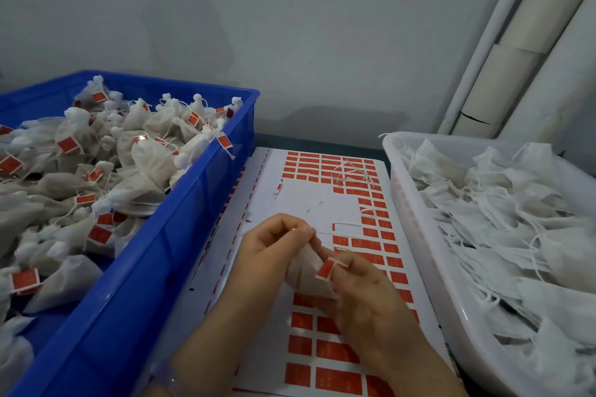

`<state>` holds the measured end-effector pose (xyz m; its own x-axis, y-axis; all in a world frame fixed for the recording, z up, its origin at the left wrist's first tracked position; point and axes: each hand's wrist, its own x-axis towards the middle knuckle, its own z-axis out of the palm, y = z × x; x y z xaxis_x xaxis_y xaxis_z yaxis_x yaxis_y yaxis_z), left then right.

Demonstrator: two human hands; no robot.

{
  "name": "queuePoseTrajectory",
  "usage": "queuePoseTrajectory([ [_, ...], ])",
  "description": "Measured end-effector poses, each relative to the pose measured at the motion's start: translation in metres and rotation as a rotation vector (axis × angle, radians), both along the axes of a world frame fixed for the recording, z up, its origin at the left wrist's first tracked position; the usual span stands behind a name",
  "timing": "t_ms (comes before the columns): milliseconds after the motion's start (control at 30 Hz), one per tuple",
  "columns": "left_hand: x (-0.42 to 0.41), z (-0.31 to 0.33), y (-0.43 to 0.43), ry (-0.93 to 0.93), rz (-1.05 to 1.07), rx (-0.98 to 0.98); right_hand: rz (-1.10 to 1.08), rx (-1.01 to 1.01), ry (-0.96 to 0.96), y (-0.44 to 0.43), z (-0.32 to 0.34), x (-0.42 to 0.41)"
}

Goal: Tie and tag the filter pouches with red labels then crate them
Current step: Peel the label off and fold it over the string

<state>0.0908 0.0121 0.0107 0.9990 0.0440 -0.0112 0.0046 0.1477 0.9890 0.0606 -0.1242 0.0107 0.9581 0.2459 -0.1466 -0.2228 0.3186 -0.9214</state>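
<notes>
Both hands were up over the middle of the work area, working one small off-white mesh filter pouch (305,277) between them. The left hand (272,250) had its fingers curled in, pinching the gathered top of the pouch, and I couldn't make out the string there. The right hand (366,295) had its fingers bent around the pouch's right side, with a small red rectangular label (325,268) pinched at the fingertips, a bit of white string showing at the label's top edge. So neither hand was open, and both had hold of the same pouch, which hung just above the big white backing sheet of red sticker labels (309,200). That sheet had a large patch already peeled bare in the middle, plus a few loose white string scraps (354,175) lying near its far end. To the left, touching the sheet's edge, sat the deep blue plastic crate (154,267), heaped with tied, red-tagged pouches (96,171), and one tag hung over its rim. On the right was the shallow white plastic tray (425,251), full of flat untagged white pouches (503,222) with their strings in a tangle. Behind it all were a plain grey wall (290,26) and some pale pipes (522,42) running up the right corner.
</notes>
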Motion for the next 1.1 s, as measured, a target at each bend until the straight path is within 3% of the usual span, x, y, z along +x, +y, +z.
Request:
queuePoseTrajectory([
  [233,0.001,0.005,0.004,0.067,-0.013,-0.069,0.116,-0.151,-0.004,-0.005,-0.006,0.003],
  [400,0.004,0.007,0.012,0.022,-0.100,-0.087,0.195,-0.149,0.045,-0.016,-0.006,0.008],
  [500,0.003,0.010,0.013,-0.040,-0.129,-0.014,0.209,-0.248,0.040,-0.018,-0.004,0.008],
  [633,-0.001,0.013,0.014,-0.035,-0.279,0.104,-0.043,-0.383,-0.163,-0.021,0.003,0.007],
  [700,-0.002,0.014,0.010,0.015,-0.343,0.183,-0.192,-0.346,-0.224,-0.024,0.005,0.006],
  [900,-0.004,0.012,0.004,0.039,-0.375,0.222,-0.323,-0.085,-0.106,-0.019,0.004,0.005],
  [1100,-0.005,0.011,0.002,-0.025,-0.376,0.201,-0.295,-0.167,-0.100,-0.012,-0.002,0.008],
])
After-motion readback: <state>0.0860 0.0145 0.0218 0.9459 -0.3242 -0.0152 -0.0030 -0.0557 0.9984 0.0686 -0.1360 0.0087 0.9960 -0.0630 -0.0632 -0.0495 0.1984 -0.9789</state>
